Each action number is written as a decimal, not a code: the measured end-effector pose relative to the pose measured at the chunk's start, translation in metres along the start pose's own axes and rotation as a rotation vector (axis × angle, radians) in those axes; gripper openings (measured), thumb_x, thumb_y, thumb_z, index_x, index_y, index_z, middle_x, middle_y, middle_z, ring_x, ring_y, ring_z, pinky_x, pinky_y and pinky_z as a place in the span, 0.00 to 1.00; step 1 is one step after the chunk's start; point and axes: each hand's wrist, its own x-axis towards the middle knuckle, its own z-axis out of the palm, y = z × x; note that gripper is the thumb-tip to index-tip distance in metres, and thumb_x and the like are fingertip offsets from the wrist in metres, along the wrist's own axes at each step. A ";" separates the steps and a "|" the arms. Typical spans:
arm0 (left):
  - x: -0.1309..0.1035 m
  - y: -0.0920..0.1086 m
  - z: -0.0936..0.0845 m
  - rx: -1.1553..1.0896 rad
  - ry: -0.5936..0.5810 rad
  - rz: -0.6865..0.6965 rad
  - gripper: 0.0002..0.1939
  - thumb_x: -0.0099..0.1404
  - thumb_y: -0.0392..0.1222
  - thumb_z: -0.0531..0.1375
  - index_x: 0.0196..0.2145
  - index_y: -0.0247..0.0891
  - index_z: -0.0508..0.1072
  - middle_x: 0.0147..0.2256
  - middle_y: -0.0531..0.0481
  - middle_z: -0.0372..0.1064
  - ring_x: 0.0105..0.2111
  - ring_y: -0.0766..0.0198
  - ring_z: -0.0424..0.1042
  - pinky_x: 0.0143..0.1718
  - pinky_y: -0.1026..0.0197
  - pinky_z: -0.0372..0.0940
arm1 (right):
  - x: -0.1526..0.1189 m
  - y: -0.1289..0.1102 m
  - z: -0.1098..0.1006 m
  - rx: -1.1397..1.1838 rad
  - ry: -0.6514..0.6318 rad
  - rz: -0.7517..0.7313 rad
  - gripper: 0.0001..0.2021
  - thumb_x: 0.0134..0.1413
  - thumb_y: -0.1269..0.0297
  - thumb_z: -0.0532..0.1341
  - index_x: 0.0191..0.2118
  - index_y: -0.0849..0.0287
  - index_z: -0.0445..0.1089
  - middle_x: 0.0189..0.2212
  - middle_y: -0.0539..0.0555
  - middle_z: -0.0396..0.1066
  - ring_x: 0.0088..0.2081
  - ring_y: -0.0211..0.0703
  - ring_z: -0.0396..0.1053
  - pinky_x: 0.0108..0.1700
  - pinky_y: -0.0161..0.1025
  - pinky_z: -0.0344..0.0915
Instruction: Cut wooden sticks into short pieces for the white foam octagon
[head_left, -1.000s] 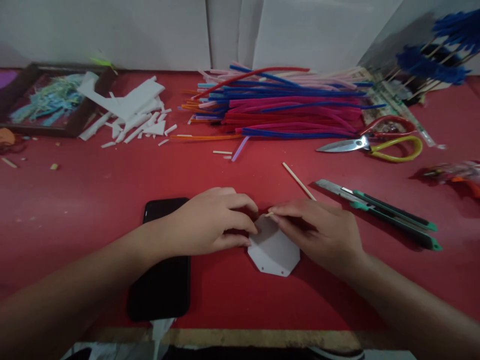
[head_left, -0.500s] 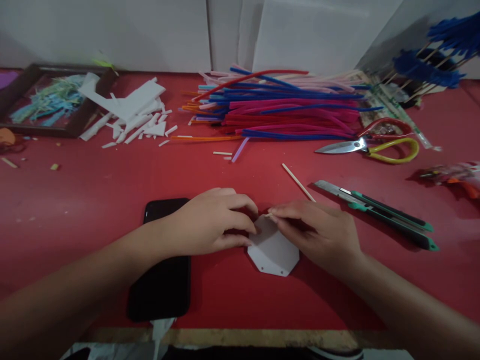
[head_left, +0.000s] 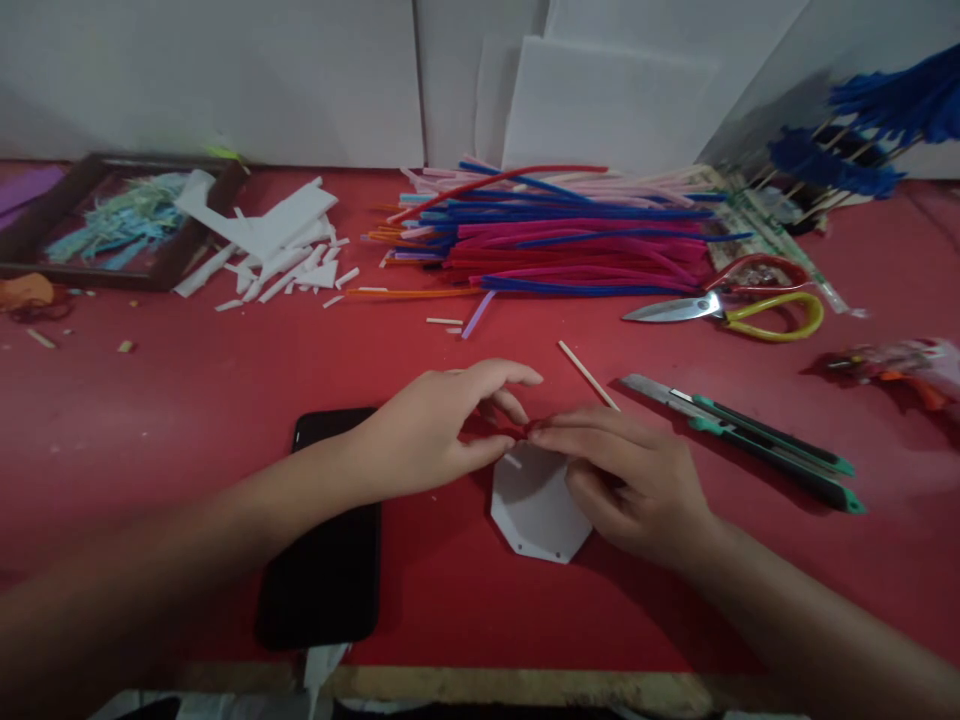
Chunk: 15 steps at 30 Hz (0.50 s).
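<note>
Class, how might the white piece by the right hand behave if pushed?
The white piece looks thin, so it's probably light. Its flat face and straight edges suggest it's fairly stiff, and likelier to slide than roll.

We look through one head-worn camera, forward and down over the desk (head_left: 442, 610), from the side of its near edge, which crosses low in view, to the wall (head_left: 225, 85) behind its far edge; our left hand (head_left: 439, 430) and right hand (head_left: 652, 480) are close, mid-view.
</note>
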 end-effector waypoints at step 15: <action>0.008 -0.002 0.010 0.037 0.007 0.010 0.24 0.60 0.30 0.59 0.55 0.39 0.65 0.38 0.56 0.80 0.39 0.68 0.79 0.43 0.66 0.67 | 0.000 0.001 -0.004 0.042 0.021 0.015 0.18 0.55 0.79 0.51 0.40 0.58 0.76 0.35 0.56 0.76 0.36 0.37 0.75 0.36 0.33 0.73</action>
